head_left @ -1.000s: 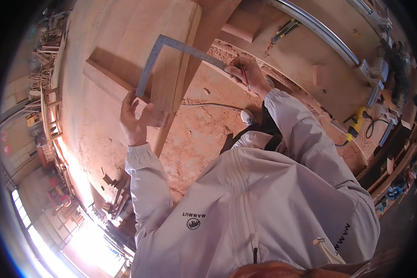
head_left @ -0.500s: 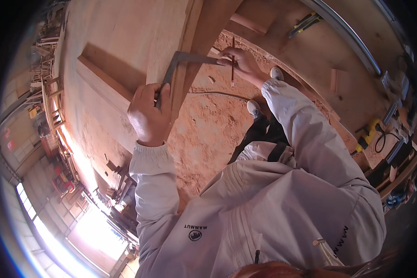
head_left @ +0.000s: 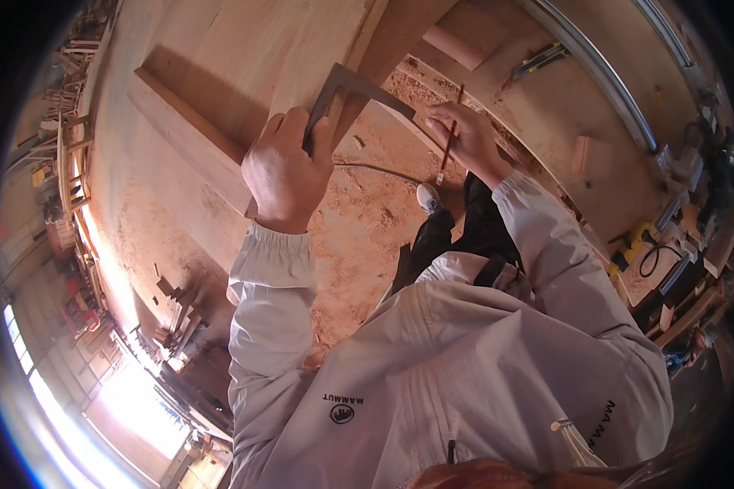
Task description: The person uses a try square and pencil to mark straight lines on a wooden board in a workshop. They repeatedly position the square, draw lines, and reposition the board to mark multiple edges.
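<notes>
My left hand is closed round one leg of a dark metal carpenter's square, near the edge of a pale wooden board. The square's other leg reaches out past that edge toward my right hand. In my right hand a thin reddish pencil is held between the fingers, pointing down. Those fingertips are close to the free end of the square, with a small gap between. Beside my left hand a wooden strip lies on the wide work surface.
On the right-hand bench lie a yellow and black utility knife, a long metal rail and a yellow and black tool with a cord. Sawdust covers the floor, where a cable runs near my shoe.
My right hand has come off the square's end and moved right and down with the pencil. My left hand has shifted right and up with the square, which is now tilted.
</notes>
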`<action>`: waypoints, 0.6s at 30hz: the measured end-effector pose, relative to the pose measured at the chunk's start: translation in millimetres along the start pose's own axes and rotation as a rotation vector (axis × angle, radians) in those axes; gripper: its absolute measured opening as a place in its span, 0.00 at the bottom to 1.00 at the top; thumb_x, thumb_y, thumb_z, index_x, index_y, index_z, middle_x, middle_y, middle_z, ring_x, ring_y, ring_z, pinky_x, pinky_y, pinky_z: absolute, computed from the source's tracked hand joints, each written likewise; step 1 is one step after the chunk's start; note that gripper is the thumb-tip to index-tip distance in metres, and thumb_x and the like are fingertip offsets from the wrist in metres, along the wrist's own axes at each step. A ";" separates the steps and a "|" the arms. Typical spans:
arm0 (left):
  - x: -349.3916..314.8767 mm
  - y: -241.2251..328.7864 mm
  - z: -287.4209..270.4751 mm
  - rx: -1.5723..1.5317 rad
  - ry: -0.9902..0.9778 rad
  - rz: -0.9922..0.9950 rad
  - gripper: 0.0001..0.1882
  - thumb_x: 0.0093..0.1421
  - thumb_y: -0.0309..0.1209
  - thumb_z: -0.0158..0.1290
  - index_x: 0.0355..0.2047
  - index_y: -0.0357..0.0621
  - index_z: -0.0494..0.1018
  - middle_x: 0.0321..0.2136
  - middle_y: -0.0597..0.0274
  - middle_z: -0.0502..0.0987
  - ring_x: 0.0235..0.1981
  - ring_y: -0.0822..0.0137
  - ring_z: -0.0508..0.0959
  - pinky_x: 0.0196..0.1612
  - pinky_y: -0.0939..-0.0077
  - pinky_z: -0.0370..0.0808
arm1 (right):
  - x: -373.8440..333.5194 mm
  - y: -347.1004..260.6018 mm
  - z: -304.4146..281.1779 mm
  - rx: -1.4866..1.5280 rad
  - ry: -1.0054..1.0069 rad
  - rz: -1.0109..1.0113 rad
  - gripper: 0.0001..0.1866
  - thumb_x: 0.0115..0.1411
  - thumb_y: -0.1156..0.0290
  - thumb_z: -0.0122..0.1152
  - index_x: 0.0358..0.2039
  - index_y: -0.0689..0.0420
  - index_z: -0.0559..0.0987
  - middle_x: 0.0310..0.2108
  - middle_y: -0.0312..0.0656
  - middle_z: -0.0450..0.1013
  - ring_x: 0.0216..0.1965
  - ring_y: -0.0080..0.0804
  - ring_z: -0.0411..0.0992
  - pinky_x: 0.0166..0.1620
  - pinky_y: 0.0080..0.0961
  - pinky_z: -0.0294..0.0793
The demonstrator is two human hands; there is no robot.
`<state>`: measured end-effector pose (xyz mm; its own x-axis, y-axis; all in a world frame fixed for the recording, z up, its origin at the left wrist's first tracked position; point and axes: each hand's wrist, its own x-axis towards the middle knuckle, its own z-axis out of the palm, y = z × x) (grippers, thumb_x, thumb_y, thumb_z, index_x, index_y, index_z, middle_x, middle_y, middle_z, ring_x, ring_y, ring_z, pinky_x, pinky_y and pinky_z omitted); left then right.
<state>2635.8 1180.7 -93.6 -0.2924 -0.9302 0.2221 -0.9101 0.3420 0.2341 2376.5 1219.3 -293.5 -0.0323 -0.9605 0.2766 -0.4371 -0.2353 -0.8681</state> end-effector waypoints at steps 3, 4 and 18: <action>3.6 -2.7 -0.1 0.099 0.135 0.184 0.10 0.62 0.33 0.64 0.31 0.40 0.77 0.34 0.49 0.78 0.37 0.43 0.81 0.39 0.47 0.77 | 16.4 -21.3 -36.0 -0.105 -0.006 -0.090 0.11 0.66 0.68 0.74 0.46 0.57 0.87 0.41 0.45 0.86 0.43 0.37 0.87 0.45 0.31 0.84; 3.8 -3.1 0.2 0.083 0.167 0.210 0.10 0.62 0.32 0.64 0.31 0.39 0.77 0.37 0.48 0.79 0.40 0.41 0.80 0.42 0.47 0.77 | 26.5 -30.7 -45.8 -0.124 -0.007 -0.138 0.11 0.66 0.68 0.74 0.46 0.57 0.87 0.41 0.45 0.86 0.42 0.36 0.87 0.45 0.30 0.84; -3.4 6.2 -1.8 -0.028 0.090 0.038 0.09 0.62 0.29 0.63 0.36 0.37 0.76 0.55 0.43 0.80 0.45 0.42 0.83 0.47 0.54 0.81 | 275.4 -26.4 1.9 0.225 -0.100 -0.415 0.20 0.69 0.64 0.71 0.52 0.67 0.79 0.40 0.42 0.76 0.36 0.27 0.79 0.38 0.27 0.82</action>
<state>2631.7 1186.3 -91.2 -0.2977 -0.9013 0.3147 -0.8901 0.3812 0.2499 2380.9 960.7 -195.2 0.1950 -0.7859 0.5868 -0.1895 -0.6172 -0.7637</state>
